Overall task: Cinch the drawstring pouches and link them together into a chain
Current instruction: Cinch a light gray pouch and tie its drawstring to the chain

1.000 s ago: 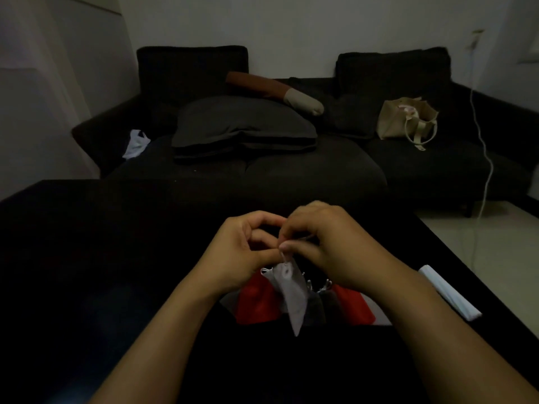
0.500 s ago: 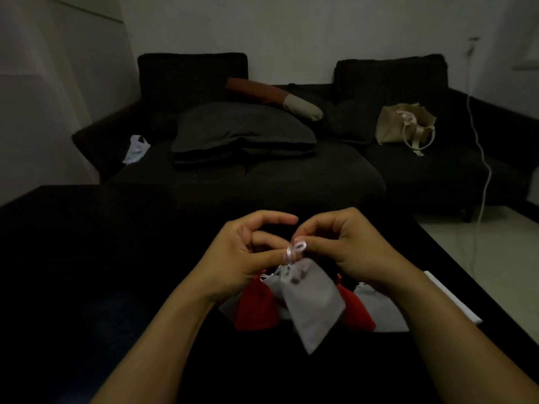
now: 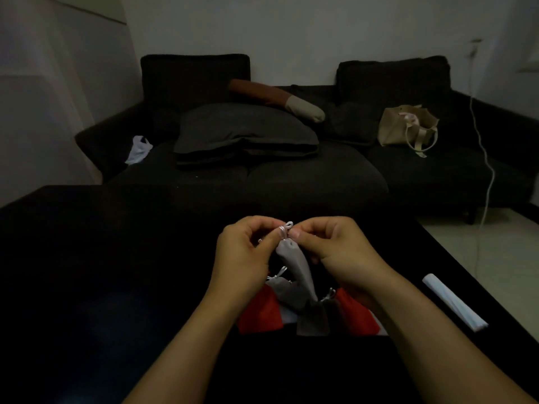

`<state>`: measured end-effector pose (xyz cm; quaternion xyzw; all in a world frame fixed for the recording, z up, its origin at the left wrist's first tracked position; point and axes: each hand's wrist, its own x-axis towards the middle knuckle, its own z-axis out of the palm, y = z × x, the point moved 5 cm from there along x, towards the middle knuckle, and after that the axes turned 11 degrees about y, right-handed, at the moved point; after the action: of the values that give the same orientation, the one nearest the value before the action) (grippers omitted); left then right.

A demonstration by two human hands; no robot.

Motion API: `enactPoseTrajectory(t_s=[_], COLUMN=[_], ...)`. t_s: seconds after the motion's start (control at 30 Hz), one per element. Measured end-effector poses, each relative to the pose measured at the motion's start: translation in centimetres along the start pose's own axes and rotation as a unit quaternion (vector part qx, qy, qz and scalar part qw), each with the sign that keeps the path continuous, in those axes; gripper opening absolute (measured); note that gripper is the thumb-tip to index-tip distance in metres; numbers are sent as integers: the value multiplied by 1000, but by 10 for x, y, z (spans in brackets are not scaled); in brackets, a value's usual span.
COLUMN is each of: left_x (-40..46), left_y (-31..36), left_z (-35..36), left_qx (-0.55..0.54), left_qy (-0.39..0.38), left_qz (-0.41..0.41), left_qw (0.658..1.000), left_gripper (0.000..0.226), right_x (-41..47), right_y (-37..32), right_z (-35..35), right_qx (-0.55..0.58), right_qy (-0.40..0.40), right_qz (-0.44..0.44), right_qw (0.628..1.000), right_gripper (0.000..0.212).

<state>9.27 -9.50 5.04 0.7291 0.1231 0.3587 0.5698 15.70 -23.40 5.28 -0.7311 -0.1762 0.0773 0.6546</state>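
A grey drawstring pouch [image 3: 296, 263] hangs from my fingers above the black table [image 3: 102, 287], its mouth drawn tight. My left hand [image 3: 243, 255] and my right hand [image 3: 335, 246] both pinch its white cord [image 3: 287, 227], which forms a small loop between the fingertips. Under the hands lie several more pouches: a red one [image 3: 262, 313] on the left, another red one [image 3: 357, 316] on the right, a grey one [image 3: 281, 287] with a white cord, and a dark one [image 3: 315, 316] in the middle. My wrists partly hide them.
A rolled white object [image 3: 453, 301] lies near the table's right edge. Beyond the table stands a dark sofa [image 3: 306, 176] with a grey cushion [image 3: 245, 132], a beige bag [image 3: 408, 126] and a white cloth [image 3: 139, 150]. A white cable [image 3: 485, 158] hangs at the right.
The hanging grey pouch has turned narrower and been lifted a little. The cord loop now sticks up between my fingertips, and my hands have moved slightly apart.
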Motion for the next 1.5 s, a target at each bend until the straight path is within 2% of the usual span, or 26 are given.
enactPoseTrajectory(t_s=[0.2,0.37,0.47,0.63,0.8,0.93,1.03,1.2,1.5], left_x=[-5,-5,-1,0,-2,-5,-3,-3,-2], left_y=[5,8,2,-11,-11,-6,-5,11,17], left_z=[-1,-2,-1,1,5,6,2,-3,-6], left_qx=[22,18,-40,-144,-200,-201,-168,-85,30], left_qy=[50,34,-17,-87,-97,-101,-71,-33,-85], left_qz=[37,46,-31,-184,-248,-253,-200,-24,132], left_qw=[998,998,999,968,943,941,963,996,987], left_gripper=[12,16,15,14,17,19,19,15,20], right_x=[-6,-5,-2,-2,-2,-1,-1,-3,-5], right_y=[-3,-1,3,3,4,9,12,12,18], right_z=[5,5,2,4,5,3,4,6,5], right_qx=[77,82,45,13,51,111,121,168,192], right_qy=[10,18,6,-40,-77,-86,-93,-115,-118], right_qz=[27,14,-10,-39,-22,34,66,84,117], right_qw=[997,996,999,998,995,990,986,975,967], right_gripper=[17,12,8,14,20,16,15,27,19])
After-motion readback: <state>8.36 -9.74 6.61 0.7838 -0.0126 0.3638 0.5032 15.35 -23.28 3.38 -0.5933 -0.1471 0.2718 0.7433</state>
